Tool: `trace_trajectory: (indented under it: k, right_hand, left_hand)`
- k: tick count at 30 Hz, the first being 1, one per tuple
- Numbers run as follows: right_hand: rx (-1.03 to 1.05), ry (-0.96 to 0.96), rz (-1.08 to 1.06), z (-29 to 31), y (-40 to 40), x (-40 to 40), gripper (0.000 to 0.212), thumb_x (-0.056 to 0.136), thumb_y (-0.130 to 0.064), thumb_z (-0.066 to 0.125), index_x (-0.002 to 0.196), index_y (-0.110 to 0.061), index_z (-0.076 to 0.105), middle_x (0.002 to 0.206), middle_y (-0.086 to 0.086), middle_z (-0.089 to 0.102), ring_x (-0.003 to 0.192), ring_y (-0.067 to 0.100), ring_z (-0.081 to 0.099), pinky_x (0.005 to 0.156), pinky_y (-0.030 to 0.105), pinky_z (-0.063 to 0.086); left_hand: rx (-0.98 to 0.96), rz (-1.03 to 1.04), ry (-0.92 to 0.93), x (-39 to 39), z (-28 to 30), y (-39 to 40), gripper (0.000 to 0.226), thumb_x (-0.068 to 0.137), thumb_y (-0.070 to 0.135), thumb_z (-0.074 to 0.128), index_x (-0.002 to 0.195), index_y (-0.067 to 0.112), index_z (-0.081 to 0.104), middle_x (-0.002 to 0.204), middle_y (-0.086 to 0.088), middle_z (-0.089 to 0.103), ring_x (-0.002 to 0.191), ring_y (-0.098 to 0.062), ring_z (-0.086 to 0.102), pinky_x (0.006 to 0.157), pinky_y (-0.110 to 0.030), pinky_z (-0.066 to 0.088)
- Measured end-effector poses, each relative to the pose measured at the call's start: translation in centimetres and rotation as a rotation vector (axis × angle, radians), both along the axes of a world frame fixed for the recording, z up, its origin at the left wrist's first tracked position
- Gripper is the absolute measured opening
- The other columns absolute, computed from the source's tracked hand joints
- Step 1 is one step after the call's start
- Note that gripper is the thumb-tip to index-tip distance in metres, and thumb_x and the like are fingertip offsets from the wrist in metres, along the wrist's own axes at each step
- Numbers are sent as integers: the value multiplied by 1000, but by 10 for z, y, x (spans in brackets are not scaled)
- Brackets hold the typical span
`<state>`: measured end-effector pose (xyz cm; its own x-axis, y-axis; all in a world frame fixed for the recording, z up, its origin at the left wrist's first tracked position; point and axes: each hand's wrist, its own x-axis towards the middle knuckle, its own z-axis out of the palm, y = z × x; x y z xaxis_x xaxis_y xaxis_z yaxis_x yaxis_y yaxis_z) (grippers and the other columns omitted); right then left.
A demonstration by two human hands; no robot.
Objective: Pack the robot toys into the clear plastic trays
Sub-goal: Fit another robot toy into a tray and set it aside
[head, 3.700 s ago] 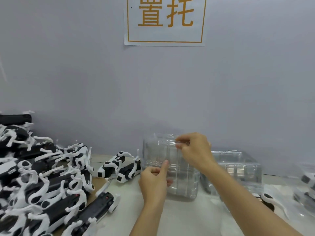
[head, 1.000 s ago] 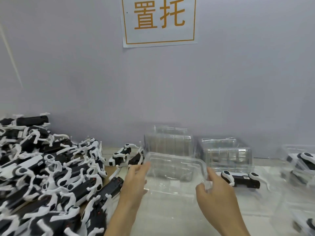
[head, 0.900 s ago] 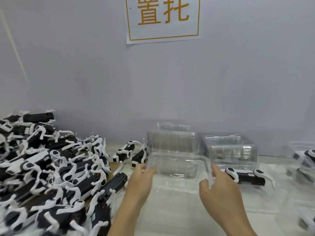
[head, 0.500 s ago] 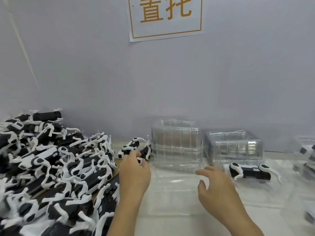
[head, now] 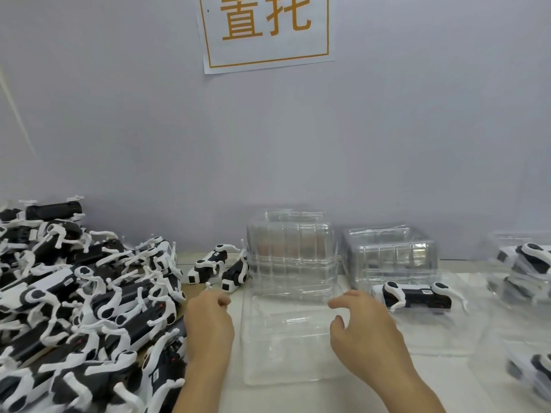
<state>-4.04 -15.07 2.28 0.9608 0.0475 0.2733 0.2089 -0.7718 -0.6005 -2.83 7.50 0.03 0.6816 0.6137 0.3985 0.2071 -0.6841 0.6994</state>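
A clear plastic tray [head: 286, 356] lies flat on the white table in front of me, with nothing in it. My left hand [head: 208, 320] hovers just left of the tray, fingers loosely curled and holding nothing. My right hand [head: 362, 329] hovers at the tray's right edge, fingers relaxed and spread, also holding nothing. A big heap of black-and-white robot toys [head: 74, 299] fills the left side. Two more robot toys [head: 219, 268] lie behind my left hand. One robot toy [head: 417, 296] sits in another clear tray to the right.
Two stacks of clear trays [head: 292, 254] [head: 390, 253] stand against the grey wall behind the flat tray. Packed trays with robot toys [head: 527, 263] are at the far right. A paper sign [head: 265, 28] hangs on the wall.
My hands carried one tray off the stack, set it flat on the table and let go. Both hands now hover beside it. The view has tilted down a little.
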Motion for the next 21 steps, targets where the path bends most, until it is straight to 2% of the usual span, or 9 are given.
trace_trajectory:
  k: [4, 8, 11, 14, 18, 21]
  right_hand:
    - [-10, 8, 4, 0, 0, 0, 34, 95, -20, 47, 124, -32, 60, 136, -19, 46, 125, 6, 43, 86, 23, 36]
    - [-7, 11, 9, 1, 1, -1, 34, 96, -20, 47, 123, -33, 61, 135, -21, 45, 123, 4, 43, 82, 22, 34]
    - [2, 12, 12, 1, 1, -1, 34, 95, -20, 47, 123, -34, 60, 135, -22, 45, 122, 3, 43, 81, 22, 33]
    - [2, 11, 13, 1, 0, -2, 34, 95, -20, 47, 123, -34, 60, 134, -20, 48, 123, 5, 45, 89, 25, 39]
    - [10, -7, 11, 3, 0, -3, 33, 96, -20, 48, 124, -32, 60, 134, -17, 50, 125, 6, 47, 102, 29, 39]
    - [-4, -39, 6, 3, 2, -3, 32, 96, -22, 48, 124, -32, 60, 132, -16, 52, 126, 9, 45, 106, 33, 37]
  left_hand:
    - [-4, 16, -208, -2, 13, -2, 31, 85, -19, 53, 89, 0, 77, 87, -10, 71, 81, -23, 62, 72, -27, 42]
    - [-79, 58, -434, -5, 30, -2, 25, 88, -11, 58, 86, 5, 78, 74, -3, 70, 68, -16, 58, 62, -14, 38]
    - [-247, 42, -601, -7, 39, -2, 23, 89, -4, 63, 84, 14, 76, 77, 1, 71, 70, -14, 63, 60, -12, 46]
    - [-471, -17, -763, -9, 47, 0, 28, 88, -3, 67, 80, 23, 73, 78, 9, 72, 76, -7, 69, 66, -11, 50]
    - [-741, -125, -875, -10, 59, 4, 27, 86, -6, 68, 79, 20, 72, 77, 8, 76, 78, -7, 71, 79, -16, 53]
    - [-909, -239, -939, -10, 67, 4, 27, 88, -11, 62, 78, 14, 68, 73, 6, 75, 76, -7, 70, 82, -19, 54]
